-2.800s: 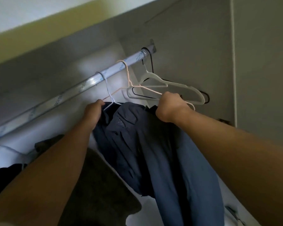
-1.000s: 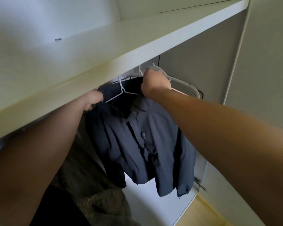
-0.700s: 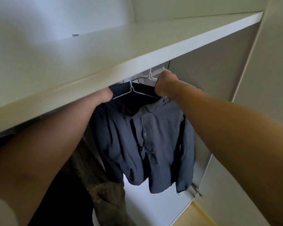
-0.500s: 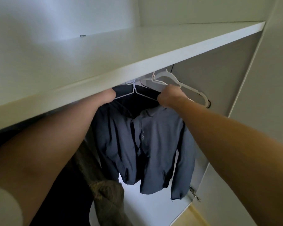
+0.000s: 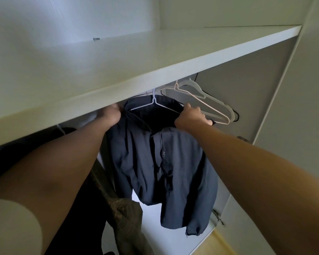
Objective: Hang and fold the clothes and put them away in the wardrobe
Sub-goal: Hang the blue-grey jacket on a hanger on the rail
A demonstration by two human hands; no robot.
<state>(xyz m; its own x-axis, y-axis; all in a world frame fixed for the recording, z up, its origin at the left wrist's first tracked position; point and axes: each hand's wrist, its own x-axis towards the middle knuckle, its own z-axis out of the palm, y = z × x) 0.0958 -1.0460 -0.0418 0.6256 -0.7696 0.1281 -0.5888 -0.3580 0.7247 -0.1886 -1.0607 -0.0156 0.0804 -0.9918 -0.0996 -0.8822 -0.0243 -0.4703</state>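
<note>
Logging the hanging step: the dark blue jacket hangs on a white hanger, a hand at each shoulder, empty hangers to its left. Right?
Not quite: the head view shows the empty hangers to the right of the dark blue jacket, not its left. It does hang on a white hanger, left hand and right hand at its shoulders.

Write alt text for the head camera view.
A person's left hand and right hand hold the shoulders of a dark blue jacket on a white hanger under a wardrobe shelf. Empty hangers hang beside it.
</note>
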